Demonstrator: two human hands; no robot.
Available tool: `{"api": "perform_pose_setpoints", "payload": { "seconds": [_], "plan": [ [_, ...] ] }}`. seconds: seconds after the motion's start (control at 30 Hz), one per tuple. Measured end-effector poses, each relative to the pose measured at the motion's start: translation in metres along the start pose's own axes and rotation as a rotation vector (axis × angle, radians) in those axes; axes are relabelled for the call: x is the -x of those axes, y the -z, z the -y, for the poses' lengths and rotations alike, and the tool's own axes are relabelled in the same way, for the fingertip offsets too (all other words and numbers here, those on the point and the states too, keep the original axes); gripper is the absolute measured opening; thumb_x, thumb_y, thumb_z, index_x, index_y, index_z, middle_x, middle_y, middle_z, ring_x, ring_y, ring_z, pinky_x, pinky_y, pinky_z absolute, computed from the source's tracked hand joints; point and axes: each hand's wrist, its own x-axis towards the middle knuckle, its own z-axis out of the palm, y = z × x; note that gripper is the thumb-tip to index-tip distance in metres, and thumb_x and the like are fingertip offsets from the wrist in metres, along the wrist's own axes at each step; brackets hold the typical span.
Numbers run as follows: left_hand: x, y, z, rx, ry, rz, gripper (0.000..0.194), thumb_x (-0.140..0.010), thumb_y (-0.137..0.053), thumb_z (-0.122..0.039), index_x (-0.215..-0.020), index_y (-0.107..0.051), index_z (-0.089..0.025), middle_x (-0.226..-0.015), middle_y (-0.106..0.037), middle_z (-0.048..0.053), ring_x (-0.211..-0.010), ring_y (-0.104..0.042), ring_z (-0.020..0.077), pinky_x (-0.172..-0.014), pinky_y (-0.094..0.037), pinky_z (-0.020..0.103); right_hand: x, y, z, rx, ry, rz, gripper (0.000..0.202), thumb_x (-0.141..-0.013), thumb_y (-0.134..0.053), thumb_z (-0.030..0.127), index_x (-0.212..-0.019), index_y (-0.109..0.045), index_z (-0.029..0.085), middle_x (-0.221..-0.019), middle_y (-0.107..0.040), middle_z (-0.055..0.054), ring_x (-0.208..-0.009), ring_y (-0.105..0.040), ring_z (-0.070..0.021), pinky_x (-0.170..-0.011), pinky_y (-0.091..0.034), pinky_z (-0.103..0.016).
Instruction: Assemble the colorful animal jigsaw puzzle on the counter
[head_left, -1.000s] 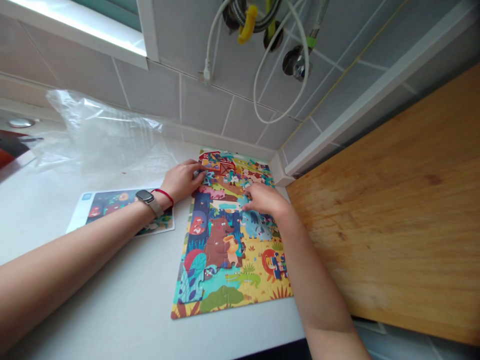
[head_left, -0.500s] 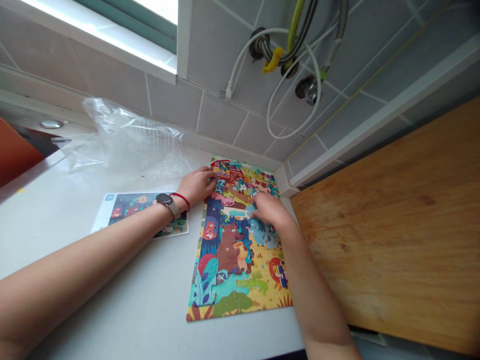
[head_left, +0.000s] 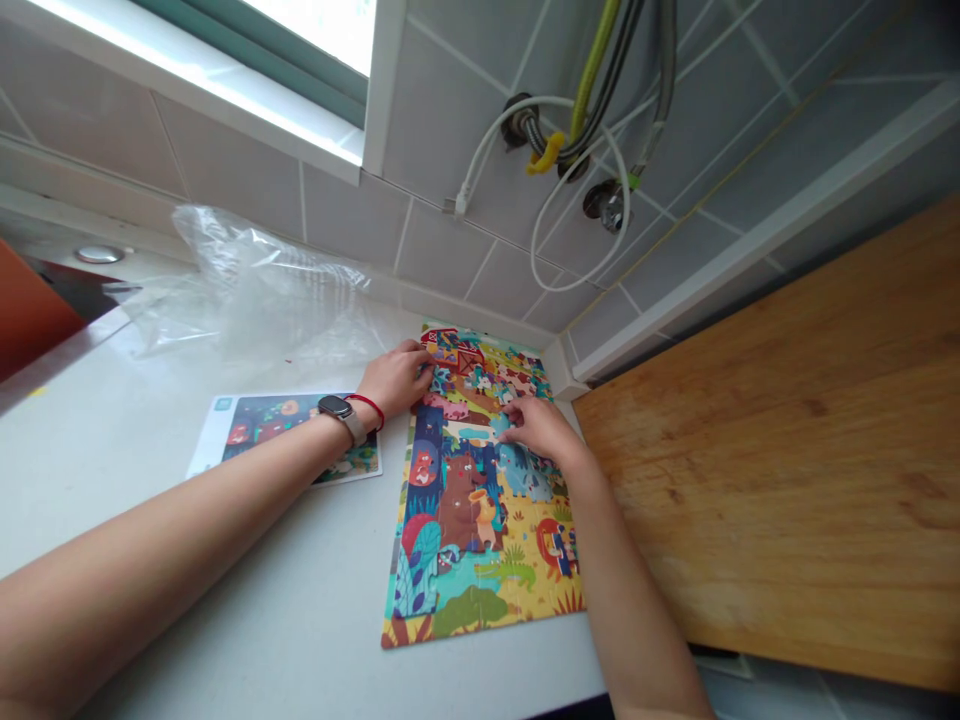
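Note:
A colourful jigsaw puzzle (head_left: 469,608) with animals and a red barn lies on the white countertop (head_left: 300,600). My left hand (head_left: 397,376), with a watch and a red cord at the wrist, rests at its upper left edge beside the barn. Its fingers are bent together, and whatever they hold is hidden. Over the right middle of the puzzle, my right hand (head_left: 544,428) has thumb and fingertips around a small light-blue puzzle piece (head_left: 498,428). Several pieces overlap the picture, among them a blue leaf-patterned piece (head_left: 417,575) at lower left.
A printed picture card (head_left: 217,432) lies partly under my left forearm. Crumpled clear plastic (head_left: 277,285) sits against the tiled wall. A wooden board (head_left: 765,470) borders the right side. Hoses and a looped white cable (head_left: 534,250) hang above.
My right fingertips have shifted slightly and spread a little over the puzzle. My left hand stays at the upper left edge. The whole view has tilted slightly.

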Motion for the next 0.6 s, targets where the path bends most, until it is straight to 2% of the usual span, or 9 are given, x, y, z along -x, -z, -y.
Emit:
{"api": "perform_pose_setpoints", "payload": {
  "seconds": [0.23,0.43,0.6],
  "plan": [
    [0.0,-0.001,0.0,0.024,0.017,-0.014,0.035,-0.101,-0.049,-0.036,-0.113,-0.079,-0.024,-0.133,-0.069,0.008,-0.109,-0.073,0.0252,-0.091,-0.059,0.033,0.007,-0.009,-0.009,-0.113,0.06,-0.066,0.043,-0.081,-0.089,0.023,-0.122,-0.078,0.016,-0.122,-0.075,-0.013,-0.11,-0.072,-0.0266,-0.1,-0.052,-0.036],
    [-0.001,-0.002,0.002,0.038,0.007,-0.016,0.035,-0.1,-0.049,-0.036,-0.113,-0.079,-0.023,-0.134,-0.068,0.008,-0.108,-0.073,0.0256,-0.091,-0.059,0.034,0.014,-0.025,-0.019,-0.209,0.083,-0.146,0.047,-0.087,-0.083,0.024,-0.132,-0.073,0.015,-0.126,-0.07,-0.014,-0.114,-0.069,-0.0248,-0.106,-0.05,-0.036],
    [-0.002,-0.002,0.005,0.039,0.021,-0.019,0.035,-0.1,-0.049,-0.037,-0.113,-0.079,-0.024,-0.132,-0.069,0.008,-0.105,-0.074,0.0258,-0.09,-0.059,0.034,0.019,-0.04,-0.026,-0.284,0.097,-0.206,0.041,-0.09,-0.08,0.025,-0.129,-0.074,0.018,-0.126,-0.068,-0.011,-0.118,-0.067,-0.0243,-0.11,-0.047,-0.037]
  ]
}}
